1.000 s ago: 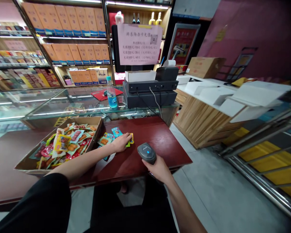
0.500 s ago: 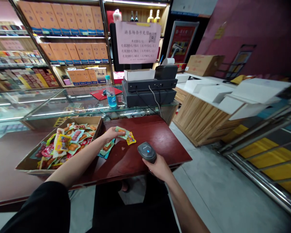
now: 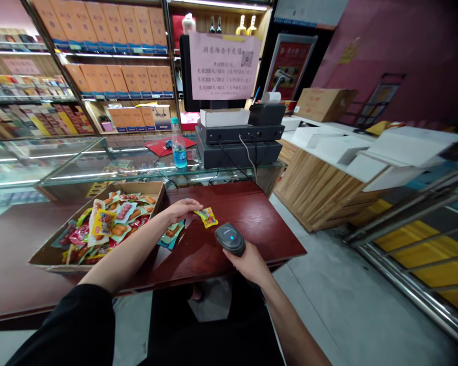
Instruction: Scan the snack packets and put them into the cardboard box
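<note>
My left hand (image 3: pixel 183 209) reaches over the red-brown table, its fingers pinched at the near corner of a small yellow snack packet (image 3: pixel 208 217). Beneath that hand, partly hidden, lie sausage packets (image 3: pixel 171 234) with pale green and teal wrapping. My right hand (image 3: pixel 250 262) is wrapped around the handle of a dark grey barcode scanner (image 3: pixel 230 239), whose blue light is lit. The scanner's head is just right of the yellow packet, apart from it. Left of my forearm, an open cardboard box (image 3: pixel 40 258) holds many wrapped sausage snacks (image 3: pixel 118 229).
Behind the table (image 3: pixel 248 203) runs a glass counter (image 3: pixel 130 170) with a water bottle (image 3: pixel 179 150) and a red mat (image 3: pixel 158 146). A cash drawer (image 3: pixel 240 154) and a monitor with a pink sign (image 3: pixel 225 66) stand there. A metal railing (image 3: pixel 400 284) is at the right.
The pale green sausage packet that was in my left hand no longer shows there. My fingers are now at the yellow packet. My right hand still holds the scanner in nearly the same place.
</note>
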Action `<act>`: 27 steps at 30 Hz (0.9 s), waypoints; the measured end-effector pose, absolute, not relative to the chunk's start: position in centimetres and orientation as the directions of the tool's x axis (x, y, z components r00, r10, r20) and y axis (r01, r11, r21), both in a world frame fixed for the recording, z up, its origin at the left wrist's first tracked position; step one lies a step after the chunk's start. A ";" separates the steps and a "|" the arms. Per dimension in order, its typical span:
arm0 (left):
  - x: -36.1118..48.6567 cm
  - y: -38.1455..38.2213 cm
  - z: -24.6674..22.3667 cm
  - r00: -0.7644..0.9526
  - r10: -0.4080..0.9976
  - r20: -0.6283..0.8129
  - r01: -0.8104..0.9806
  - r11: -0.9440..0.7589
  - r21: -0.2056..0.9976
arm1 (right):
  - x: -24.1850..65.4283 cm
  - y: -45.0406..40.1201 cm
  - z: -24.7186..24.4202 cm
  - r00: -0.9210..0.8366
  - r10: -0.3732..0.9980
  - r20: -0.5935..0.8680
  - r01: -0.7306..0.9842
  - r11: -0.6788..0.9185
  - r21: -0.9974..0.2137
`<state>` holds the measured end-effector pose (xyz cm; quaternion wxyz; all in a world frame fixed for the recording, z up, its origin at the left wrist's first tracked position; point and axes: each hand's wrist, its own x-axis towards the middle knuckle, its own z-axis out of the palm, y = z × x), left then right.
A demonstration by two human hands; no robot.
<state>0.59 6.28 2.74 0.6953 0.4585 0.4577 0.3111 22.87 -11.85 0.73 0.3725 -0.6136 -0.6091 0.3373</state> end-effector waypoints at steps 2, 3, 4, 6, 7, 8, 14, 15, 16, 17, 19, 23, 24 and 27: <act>0.6 6.5 2.1 0.358 0.868 -0.344 -0.001 0.369 0.929 | 22.7 -11.7 0.7 0.038 0.998 0.045 0.504 0.019 -0.864; 0.6 6.5 1.7 0.329 0.877 -0.350 0.033 0.360 0.932 | 22.6 -11.7 0.6 0.040 0.998 0.045 0.508 0.018 -0.861; 0.6 6.6 1.4 0.309 0.883 -0.354 0.078 0.347 0.935 | 22.5 -11.7 0.6 0.038 0.998 0.044 0.512 0.018 -0.859; 0.7 6.7 0.9 0.306 0.892 -0.333 0.163 0.295 0.941 | 22.4 -11.6 0.5 0.026 0.999 0.043 0.513 0.024 -0.858; 0.8 6.7 0.7 0.313 0.898 -0.308 0.189 0.259 0.947 | 22.3 -11.5 0.5 0.021 0.999 0.045 0.511 0.028 -0.859; 0.9 6.7 0.6 0.316 0.907 -0.277 0.202 0.221 0.954 | 22.3 -11.5 0.6 0.019 0.999 0.049 0.509 0.033 -0.860; 1.3 6.7 1.2 0.249 0.946 -0.210 0.128 0.182 0.975 | 22.2 -11.3 1.0 0.023 0.997 0.071 0.489 0.051 -0.871; 1.3 6.7 1.3 0.245 0.946 -0.214 0.099 0.195 0.976 | 22.2 -11.3 1.1 0.022 0.997 0.077 0.484 0.056 -0.873; 1.3 6.6 1.5 0.242 0.944 -0.223 0.075 0.211 0.975 | 22.2 -11.3 1.1 0.024 0.996 0.081 0.483 0.059 -0.874; 1.3 6.6 1.6 0.241 0.941 -0.238 0.063 0.230 0.971 | 22.2 -11.3 1.1 0.028 0.996 0.081 0.487 0.057 -0.872; 1.2 6.6 1.7 0.242 0.929 -0.281 0.061 0.275 0.960 | 22.2 -11.4 1.1 0.040 0.997 0.068 0.504 0.039 -0.863; 1.3 6.3 2.0 0.250 0.907 -0.338 0.093 0.325 0.941 | 22.3 -11.4 0.8 0.056 0.998 0.041 0.523 0.006 -0.852; 1.4 6.3 2.0 0.258 0.904 -0.340 0.088 0.328 0.940 | 22.4 -11.4 0.7 0.057 0.998 0.041 0.524 0.005 -0.852; 1.6 6.0 2.3 0.299 0.894 -0.332 0.035 0.338 0.941 | 22.5 -11.5 0.7 0.063 0.997 0.046 0.527 0.006 -0.850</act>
